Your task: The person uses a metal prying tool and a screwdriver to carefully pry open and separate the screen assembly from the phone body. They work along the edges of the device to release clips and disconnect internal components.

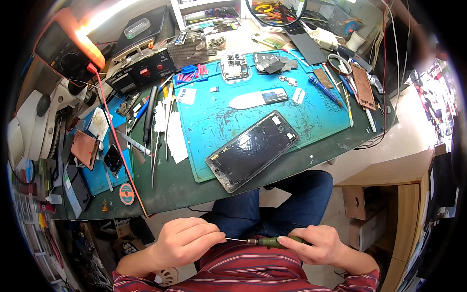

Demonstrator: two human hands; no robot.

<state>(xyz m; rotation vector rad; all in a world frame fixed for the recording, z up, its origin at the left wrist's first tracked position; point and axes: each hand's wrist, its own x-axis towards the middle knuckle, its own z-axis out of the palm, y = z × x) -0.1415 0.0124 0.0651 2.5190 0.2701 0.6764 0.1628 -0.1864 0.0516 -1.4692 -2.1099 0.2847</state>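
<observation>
Over my lap, below the bench edge, my left hand [187, 239] has its fingers closed on the far end of a thin metal shaft [236, 239]. My right hand [314, 246] grips the olive-green handle [267, 242] of this screwdriver-like tool. On the blue mat [199, 126] in front of me lies a dark phone screen assembly [250, 148], set at a slant near the mat's front edge. Behind it are a flat spudger-like blade [248, 101], an opened phone body [235, 67] and small dark metal parts [272, 63].
An orange multimeter [63, 53] with a red lead, a white microscope [39, 126], a black power unit [138, 68] and several hand tools crowd the green bench [165, 194]. A blue-handled tool [326, 92] lies at right, beside copper-coloured panels [362, 85]. A wooden cabinet [404, 209] stands lower right.
</observation>
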